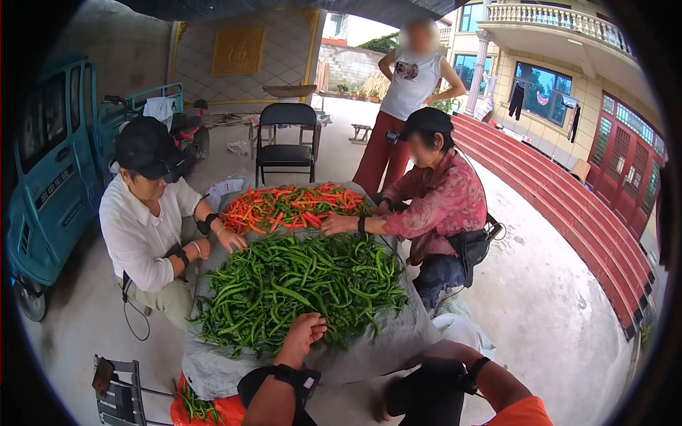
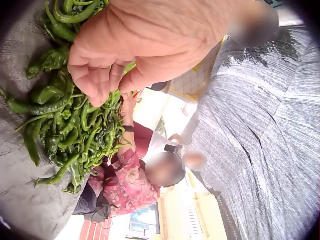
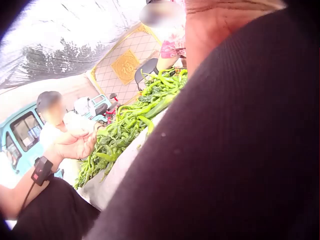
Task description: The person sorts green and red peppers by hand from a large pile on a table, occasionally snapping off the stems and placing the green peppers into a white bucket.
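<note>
Green peppers [image 1: 305, 284] lie in a wide heap on a grey sheet [image 1: 369, 362]. Over the heap's near edge is my left hand [image 1: 304, 337], its fingers loosely bent; the left wrist view shows the same hand [image 2: 135, 45] with thumb near fingertips and green in the gap, no pepper plainly gripped. My right hand [image 1: 446, 351] rests by my dark-clothed knee, low right of the sheet; its palm [image 3: 220, 30] shows in the right wrist view, fingers hidden. Red and orange peppers [image 1: 291, 206] form a second heap at the far end.
A person in a white shirt [image 1: 142, 220] sits left and one in a patterned red shirt [image 1: 455, 199] right, both reaching to the peppers. Another person [image 1: 412, 85] stands behind. A white bucket [image 1: 458, 330] stands near my right hand; a red bag [image 1: 220, 412] lies below left.
</note>
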The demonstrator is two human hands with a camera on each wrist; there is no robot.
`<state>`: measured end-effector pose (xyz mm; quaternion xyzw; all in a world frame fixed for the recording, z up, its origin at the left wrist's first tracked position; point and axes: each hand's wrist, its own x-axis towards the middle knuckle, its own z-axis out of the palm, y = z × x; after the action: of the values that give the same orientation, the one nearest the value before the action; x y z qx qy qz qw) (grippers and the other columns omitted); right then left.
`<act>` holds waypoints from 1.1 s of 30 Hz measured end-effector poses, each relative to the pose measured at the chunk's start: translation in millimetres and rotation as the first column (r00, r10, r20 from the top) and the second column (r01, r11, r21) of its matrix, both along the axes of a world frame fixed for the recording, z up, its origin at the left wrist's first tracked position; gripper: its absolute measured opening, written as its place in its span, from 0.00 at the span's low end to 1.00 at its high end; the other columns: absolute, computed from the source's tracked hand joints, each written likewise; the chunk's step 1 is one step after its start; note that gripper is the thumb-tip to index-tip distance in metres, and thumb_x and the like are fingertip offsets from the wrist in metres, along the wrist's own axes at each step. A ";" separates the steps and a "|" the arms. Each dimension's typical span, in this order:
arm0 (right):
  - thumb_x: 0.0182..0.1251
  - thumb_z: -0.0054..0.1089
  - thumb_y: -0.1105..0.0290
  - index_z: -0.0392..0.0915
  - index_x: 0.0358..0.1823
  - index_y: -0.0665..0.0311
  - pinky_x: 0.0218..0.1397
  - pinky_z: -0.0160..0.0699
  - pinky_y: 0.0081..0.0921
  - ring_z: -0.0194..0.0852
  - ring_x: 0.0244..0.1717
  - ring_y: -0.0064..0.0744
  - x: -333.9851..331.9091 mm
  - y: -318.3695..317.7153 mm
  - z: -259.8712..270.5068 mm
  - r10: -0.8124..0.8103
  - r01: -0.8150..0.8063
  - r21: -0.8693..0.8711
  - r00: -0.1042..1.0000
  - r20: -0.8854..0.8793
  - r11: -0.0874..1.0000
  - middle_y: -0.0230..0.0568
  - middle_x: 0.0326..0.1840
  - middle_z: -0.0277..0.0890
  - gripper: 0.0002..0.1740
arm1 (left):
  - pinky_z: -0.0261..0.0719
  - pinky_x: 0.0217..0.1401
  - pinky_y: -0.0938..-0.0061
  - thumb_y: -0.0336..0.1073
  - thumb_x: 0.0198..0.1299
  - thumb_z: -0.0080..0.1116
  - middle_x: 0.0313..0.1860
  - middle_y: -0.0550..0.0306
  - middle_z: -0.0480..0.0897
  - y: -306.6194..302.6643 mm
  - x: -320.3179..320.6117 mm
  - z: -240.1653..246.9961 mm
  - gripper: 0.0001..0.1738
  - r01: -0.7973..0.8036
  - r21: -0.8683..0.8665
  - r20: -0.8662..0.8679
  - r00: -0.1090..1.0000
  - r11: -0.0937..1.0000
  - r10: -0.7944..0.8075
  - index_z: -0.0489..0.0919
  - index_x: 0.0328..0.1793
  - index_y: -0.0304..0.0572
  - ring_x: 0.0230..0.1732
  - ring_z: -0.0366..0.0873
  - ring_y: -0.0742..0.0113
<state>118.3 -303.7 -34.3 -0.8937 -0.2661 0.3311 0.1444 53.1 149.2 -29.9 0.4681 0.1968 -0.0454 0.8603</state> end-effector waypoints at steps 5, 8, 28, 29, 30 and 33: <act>0.68 0.46 0.52 0.77 0.54 0.61 0.64 0.62 0.27 0.70 0.59 0.34 -11.0 16.0 35.3 0.042 -0.032 0.063 0.987 -0.157 0.997 0.38 0.54 0.76 0.23 | 0.79 0.38 0.73 0.34 0.63 0.50 0.44 0.55 0.81 4.7 -2.9 -3.0 0.12 -0.014 -0.024 0.018 1.000 1.000 0.014 0.73 0.52 0.44 0.39 0.81 0.66; 0.68 0.48 0.54 0.77 0.55 0.60 0.62 0.64 0.26 0.72 0.56 0.32 -31.4 43.2 70.4 -0.081 0.085 0.003 0.961 -0.265 0.996 0.37 0.54 0.77 0.22 | 0.78 0.38 0.73 0.34 0.63 0.50 0.44 0.55 0.81 7.5 -4.2 -0.8 0.12 -0.031 -0.045 0.016 0.999 0.999 0.031 0.73 0.52 0.43 0.38 0.81 0.65; 0.67 0.53 0.58 0.81 0.45 0.67 0.52 0.70 0.23 0.77 0.44 0.26 -11.7 28.2 35.0 -0.179 0.258 0.142 0.892 -0.416 0.956 0.36 0.42 0.82 0.19 | 0.78 0.35 0.75 0.34 0.64 0.49 0.41 0.57 0.82 3.1 5.0 -3.7 0.10 -0.049 -0.082 -0.015 0.999 0.995 0.048 0.74 0.50 0.44 0.35 0.81 0.67; 0.67 0.53 0.58 0.81 0.45 0.68 0.52 0.70 0.23 0.77 0.43 0.26 -13.3 28.6 36.7 -0.182 0.259 0.140 0.895 -0.408 0.956 0.36 0.42 0.82 0.19 | 0.78 0.35 0.75 0.34 0.64 0.49 0.41 0.57 0.82 2.6 5.6 -2.4 0.10 -0.047 -0.081 -0.014 0.999 0.996 0.046 0.74 0.50 0.44 0.35 0.81 0.68; 0.67 0.53 0.59 0.81 0.45 0.68 0.52 0.70 0.23 0.77 0.43 0.27 -17.4 31.9 42.7 -0.187 0.260 0.137 0.897 -0.400 0.956 0.36 0.41 0.82 0.19 | 0.78 0.35 0.75 0.34 0.64 0.49 0.42 0.57 0.82 2.1 5.3 -1.4 0.10 -0.045 -0.081 -0.016 0.999 0.996 0.044 0.74 0.50 0.44 0.35 0.81 0.68; 0.67 0.53 0.59 0.81 0.44 0.68 0.51 0.71 0.23 0.77 0.42 0.26 -27.7 42.3 66.0 -0.181 0.240 0.142 0.924 -0.337 0.960 0.37 0.41 0.82 0.19 | 0.78 0.35 0.75 0.34 0.64 0.49 0.42 0.56 0.81 -0.1 6.5 -0.6 0.10 -0.044 -0.070 -0.025 0.999 0.997 0.042 0.74 0.49 0.44 0.35 0.81 0.68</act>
<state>90.6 -261.4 31.7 -0.8345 -0.1701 0.4290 0.3011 59.7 149.1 -30.5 0.4324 0.2152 -0.0393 0.8747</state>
